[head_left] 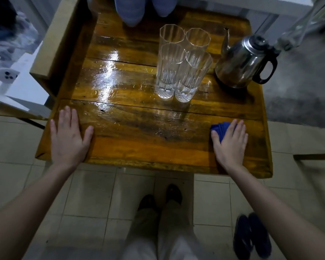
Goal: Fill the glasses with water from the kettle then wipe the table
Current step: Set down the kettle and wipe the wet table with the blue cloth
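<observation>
Several tall clear ribbed glasses [178,66] stand bunched together at the middle back of the glossy wooden table [139,139]. A steel kettle [240,64] with a black handle and thin spout stands to their right. My left hand [68,137] lies flat and open on the table's front left corner, holding nothing. My right hand [231,141] presses flat on a folded blue cloth [220,129] at the front right; most of the cloth is hidden under the palm. I cannot tell how much water the glasses hold.
Two blue-socked feet [139,8] of another person rest at the table's far edge. Dark slippers [251,235] lie on the tiled floor at the lower right. A wooden chair frame [51,47] stands left of the table, with a white phone [7,76] beyond it.
</observation>
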